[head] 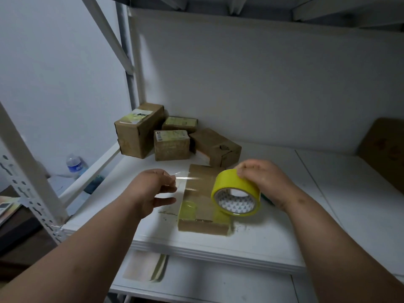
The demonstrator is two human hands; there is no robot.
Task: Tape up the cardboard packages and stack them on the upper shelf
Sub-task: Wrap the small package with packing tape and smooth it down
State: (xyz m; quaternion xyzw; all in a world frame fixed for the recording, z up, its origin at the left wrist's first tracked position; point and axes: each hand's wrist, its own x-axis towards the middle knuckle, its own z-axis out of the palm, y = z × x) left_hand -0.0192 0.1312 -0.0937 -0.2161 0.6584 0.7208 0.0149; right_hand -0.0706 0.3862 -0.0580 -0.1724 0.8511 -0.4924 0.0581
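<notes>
Package (203, 206) flat on shelf (306, 215), 6 o'clock of box pile (175, 136). Right hand (266, 180) grips tape roll (236, 193) above it; left hand (153, 189) pinches pulled strip (183, 182). Risk: slack strip folding onto itself, wrinkling, or landing off seam.

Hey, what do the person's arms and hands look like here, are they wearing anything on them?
Both forearms are bare as far as the frame shows: no sleeves, gloves, watch or bracelets. No rings are visible on the left hand or the right hand. The right forearm has a small dark mark near the wrist.
</notes>
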